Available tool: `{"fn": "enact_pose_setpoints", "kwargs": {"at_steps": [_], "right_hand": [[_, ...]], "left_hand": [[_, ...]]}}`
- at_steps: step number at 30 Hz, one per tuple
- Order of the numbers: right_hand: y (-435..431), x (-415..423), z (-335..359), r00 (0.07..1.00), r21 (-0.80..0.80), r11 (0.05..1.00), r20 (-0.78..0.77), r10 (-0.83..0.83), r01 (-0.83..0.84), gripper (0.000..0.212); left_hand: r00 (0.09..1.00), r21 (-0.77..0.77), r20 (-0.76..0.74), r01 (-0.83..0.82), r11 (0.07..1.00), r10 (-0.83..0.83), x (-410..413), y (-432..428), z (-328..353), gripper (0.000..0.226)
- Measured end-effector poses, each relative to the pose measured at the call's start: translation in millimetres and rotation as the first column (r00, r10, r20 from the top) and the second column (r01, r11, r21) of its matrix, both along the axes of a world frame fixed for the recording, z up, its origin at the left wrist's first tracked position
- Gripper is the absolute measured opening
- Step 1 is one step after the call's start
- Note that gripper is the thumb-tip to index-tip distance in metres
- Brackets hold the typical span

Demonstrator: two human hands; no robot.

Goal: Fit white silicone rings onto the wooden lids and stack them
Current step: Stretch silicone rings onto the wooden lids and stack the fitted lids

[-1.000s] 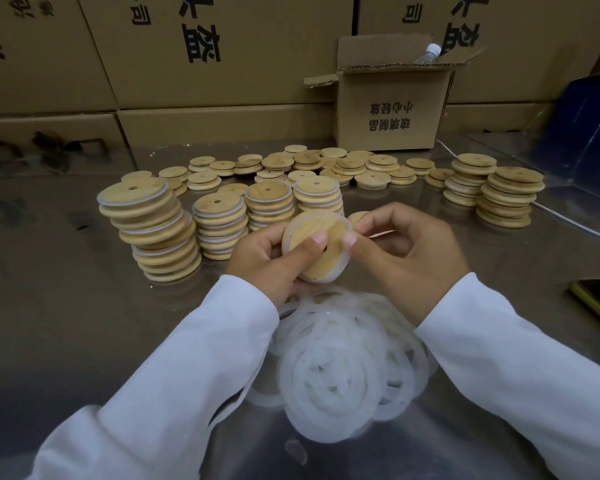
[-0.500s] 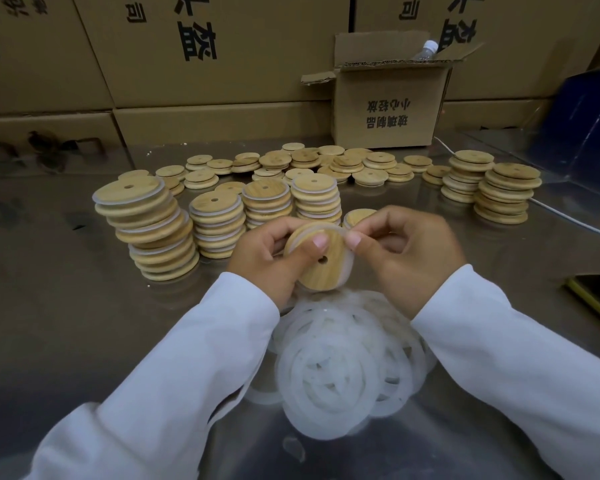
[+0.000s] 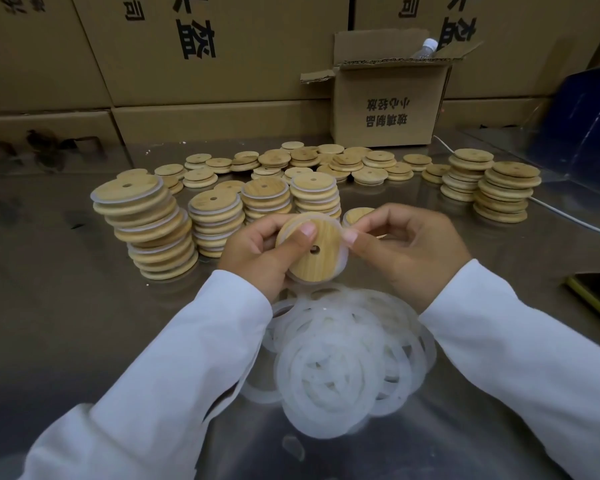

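Note:
A round wooden lid (image 3: 317, 261) with a small hole is held upright over the table, a white silicone ring (image 3: 343, 252) round its rim. My left hand (image 3: 257, 252) grips the lid, its thumb pressing the face. My right hand (image 3: 409, 251) pinches the ring at the lid's right edge. Below my hands lies a pile of loose white rings (image 3: 347, 362). Left of my hands rise stacks of ringed lids (image 3: 146, 223), with shorter ones (image 3: 215, 223) beside them.
Loose bare lids (image 3: 329, 161) are spread at the back, and two stacks (image 3: 503, 192) stand at the right. An open cardboard box (image 3: 388, 105) holding a bottle sits behind, before a wall of cartons. A white cable (image 3: 568, 216) runs at the right, near a yellow-edged object (image 3: 596, 296).
The lid has turned in my hands so its hole now shows near the middle. My fingers have worked along the ring at the rim. Both hands stay at the same spot.

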State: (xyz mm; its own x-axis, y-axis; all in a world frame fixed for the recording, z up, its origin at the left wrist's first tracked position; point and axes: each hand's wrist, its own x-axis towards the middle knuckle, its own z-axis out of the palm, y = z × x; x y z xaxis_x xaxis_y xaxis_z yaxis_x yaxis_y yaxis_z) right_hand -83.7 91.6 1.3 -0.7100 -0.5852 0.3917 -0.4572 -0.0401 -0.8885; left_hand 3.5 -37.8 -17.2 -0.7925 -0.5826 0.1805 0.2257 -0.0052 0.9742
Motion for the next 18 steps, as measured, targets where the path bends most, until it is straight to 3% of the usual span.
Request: {"fn": "enact_pose_setpoints", "kwargs": {"at_steps": [4,10,18], "right_hand": [[-4.4,4.1,-9.2,0.992,0.032,0.994,-0.07,-0.103,0.105,0.013],[-3.1,1.9,-10.2,0.936,0.134,0.964,-0.303,-0.18,0.229,0.024],[-5.0,-3.8,-5.8,0.982,0.109,0.977,-0.069,-0.177,0.184,0.024]], "left_hand": [[0.999,0.033,0.004,-0.032,0.999,0.032,-2.4,3.2,0.0,0.008],[0.997,-0.018,0.072,0.021,1.0,-0.02,-4.3,4.2,-1.2,0.013],[0.999,-0.003,0.025,0.043,0.999,-0.043,-3.7,0.0,-1.1,0.013]]}}
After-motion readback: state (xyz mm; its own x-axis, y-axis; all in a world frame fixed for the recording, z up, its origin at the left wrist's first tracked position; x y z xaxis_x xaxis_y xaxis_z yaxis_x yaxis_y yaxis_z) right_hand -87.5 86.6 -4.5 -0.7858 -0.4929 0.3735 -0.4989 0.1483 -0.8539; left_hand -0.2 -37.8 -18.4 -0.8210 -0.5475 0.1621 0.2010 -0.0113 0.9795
